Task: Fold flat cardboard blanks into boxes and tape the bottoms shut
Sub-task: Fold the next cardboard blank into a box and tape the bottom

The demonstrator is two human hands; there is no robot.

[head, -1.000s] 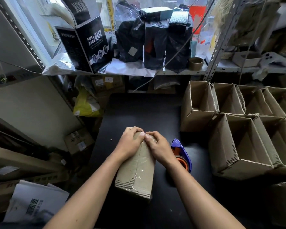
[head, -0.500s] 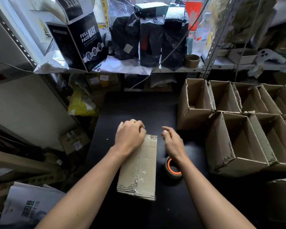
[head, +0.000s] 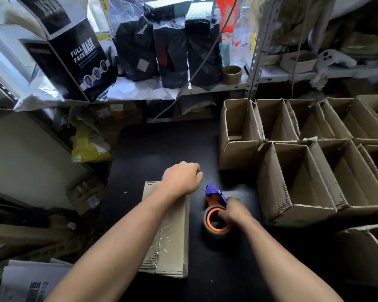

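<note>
Head view: I see the taped cardboard box (head: 169,240) lying bottom-up near the front edge of the black worktop (head: 162,144), with my left hand (head: 181,179) resting on its far end, fingers curled over that edge. My right hand (head: 235,212) grips the tape dispenser (head: 216,211), which sits on the worktop just beside the box's right side. Finished open boxes (head: 292,184) stand in rows along the worktop's right edge.

Left hand (head: 181,179) fisted; right hand (head: 235,211) curled, gripping.
</note>
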